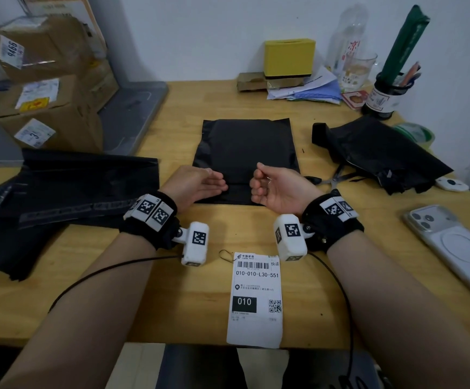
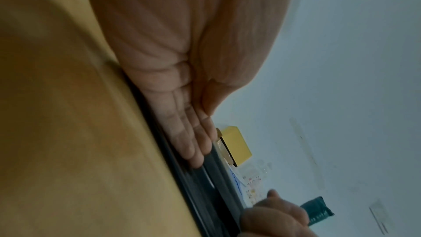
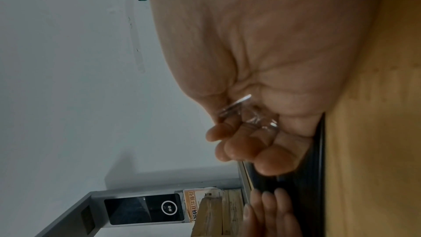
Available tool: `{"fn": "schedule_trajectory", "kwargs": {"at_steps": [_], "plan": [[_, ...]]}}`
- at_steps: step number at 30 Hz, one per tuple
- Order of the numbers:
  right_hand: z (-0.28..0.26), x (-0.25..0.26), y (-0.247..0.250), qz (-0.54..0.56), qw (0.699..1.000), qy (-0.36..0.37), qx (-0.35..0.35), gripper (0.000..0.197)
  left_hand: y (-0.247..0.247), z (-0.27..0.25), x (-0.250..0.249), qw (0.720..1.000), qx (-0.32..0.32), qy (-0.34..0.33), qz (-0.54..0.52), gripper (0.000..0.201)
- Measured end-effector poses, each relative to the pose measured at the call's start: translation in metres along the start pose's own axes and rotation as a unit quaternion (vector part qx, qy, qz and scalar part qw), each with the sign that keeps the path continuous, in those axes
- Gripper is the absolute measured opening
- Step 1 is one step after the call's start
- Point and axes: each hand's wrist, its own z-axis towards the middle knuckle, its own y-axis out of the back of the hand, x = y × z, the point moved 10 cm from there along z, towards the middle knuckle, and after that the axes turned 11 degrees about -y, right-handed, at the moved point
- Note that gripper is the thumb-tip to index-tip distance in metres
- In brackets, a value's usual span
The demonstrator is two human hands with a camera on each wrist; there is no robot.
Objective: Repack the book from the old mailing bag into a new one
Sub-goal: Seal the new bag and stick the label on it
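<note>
Hands (image 1: 229, 185) beyond label (image 1: 254, 299) "010-010-L30-551"; "CHINA POST"

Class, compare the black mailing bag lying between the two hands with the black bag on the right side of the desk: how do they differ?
1. The middle mailing bag lies flat and smooth; the right-hand bag is crumpled and bunched.
2. The middle mailing bag keeps a neat rectangular outline; the right-hand bag has an irregular outline.
3. Scissors are partly tucked under the right-hand bag, not the middle mailing bag.
Both are black plastic.
</note>
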Motion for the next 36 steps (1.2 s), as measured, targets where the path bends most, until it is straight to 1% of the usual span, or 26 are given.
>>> {"fn": "schedule_trajectory", "kwargs": {"at_steps": [7, 10, 12, 15, 17, 20, 22, 24, 27, 32, 36], "plan": [[-0.002, -0.002, -0.001, 0.003, 1.0, -0.003, 0.008, 0.037, 0.037, -0.006, 0.001, 0.999, -0.05, 0.014, -0.009, 0.03], [-0.001, -0.002, 0.0, 0.009, 1.0, -0.001, 0.013, 0.037, 0.041, -0.007, 0.001, 0.997, -0.068, 0.019, 0.016, 0.031], [-0.001, -0.003, -0.001, 0.012, 1.0, -0.005, 0.019, 0.037, 0.04, -0.006, -0.001, 0.995, -0.077, 0.025, 0.053, 0.031], [-0.001, -0.004, -0.002, 0.017, 0.999, -0.011, 0.03, 0.037, 0.027, -0.003, -0.012, 0.99, -0.056, 0.037, 0.123, 0.029], [-0.002, -0.004, -0.002, 0.019, 0.999, -0.018, 0.036, 0.038, 0.005, -0.003, -0.016, 0.994, -0.016, 0.041, 0.1, 0.025], [-0.001, -0.005, -0.003, 0.013, 0.998, -0.029, 0.044, 0.042, -0.041, -0.006, -0.016, 0.995, 0.071, 0.054, 0.04, 0.021], [-0.001, -0.005, -0.001, 0.015, 0.998, -0.036, 0.047, 0.048, -0.06, -0.005, -0.013, 0.994, 0.093, 0.051, 0.036, 0.024], [-0.001, -0.004, 0.001, 0.019, 0.998, -0.037, 0.046, 0.051, -0.066, -0.002, -0.007, 0.994, 0.087, 0.054, 0.041, 0.029], [-0.002, -0.004, 0.001, 0.018, 0.998, -0.038, 0.045, 0.05, -0.062, -0.001, 0.003, 0.995, 0.075, 0.064, 0.03, 0.034], [-0.002, -0.004, 0.003, 0.013, 0.999, -0.037, 0.032, 0.047, -0.053, -0.005, 0.009, 0.995, 0.06, 0.068, -0.028, 0.033], [-0.002, -0.004, 0.003, 0.011, 0.999, -0.037, 0.032, 0.049, -0.031, -0.008, 0.009, 0.996, 0.03, 0.071, -0.035, 0.032]]}}
